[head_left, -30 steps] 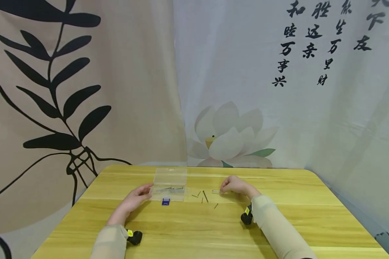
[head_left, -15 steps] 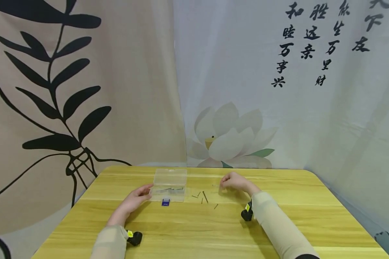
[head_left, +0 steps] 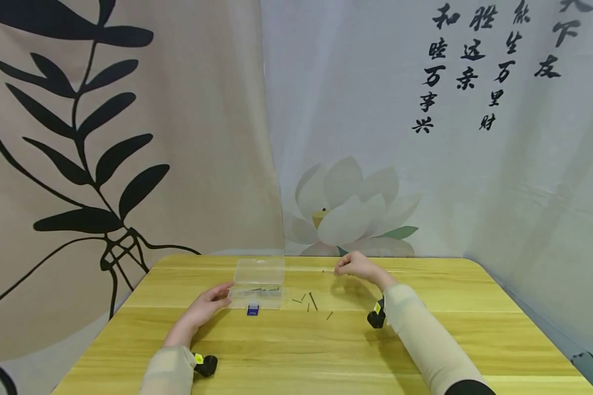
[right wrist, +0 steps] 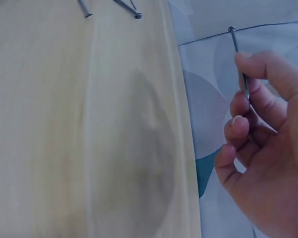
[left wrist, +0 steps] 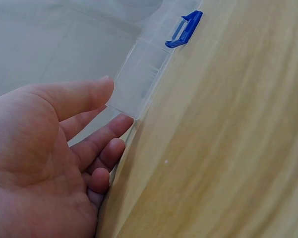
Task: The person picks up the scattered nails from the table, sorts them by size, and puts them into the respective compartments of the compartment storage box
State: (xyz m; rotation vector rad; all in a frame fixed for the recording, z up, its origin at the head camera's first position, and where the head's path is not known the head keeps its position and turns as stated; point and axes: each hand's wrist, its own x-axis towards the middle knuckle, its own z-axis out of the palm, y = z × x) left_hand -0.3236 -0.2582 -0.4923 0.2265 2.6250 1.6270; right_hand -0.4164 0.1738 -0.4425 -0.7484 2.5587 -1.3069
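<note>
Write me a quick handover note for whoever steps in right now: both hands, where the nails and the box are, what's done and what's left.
Right hand: raised above the table, pinching one nail between thumb and forefinger.
Left hand: open, fingers resting against the near left corner of the clear plastic box.
Box: lid open, blue latch facing the person, a few nails seem to lie inside.
Loose nails: several on the table just right of the box.
Done: one nail picked up.
Left: probably put the held nail in the box, then gather the loose ones.

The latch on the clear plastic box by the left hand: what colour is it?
Blue. The latch on the clear plastic box shows best in the left wrist view.
</note>
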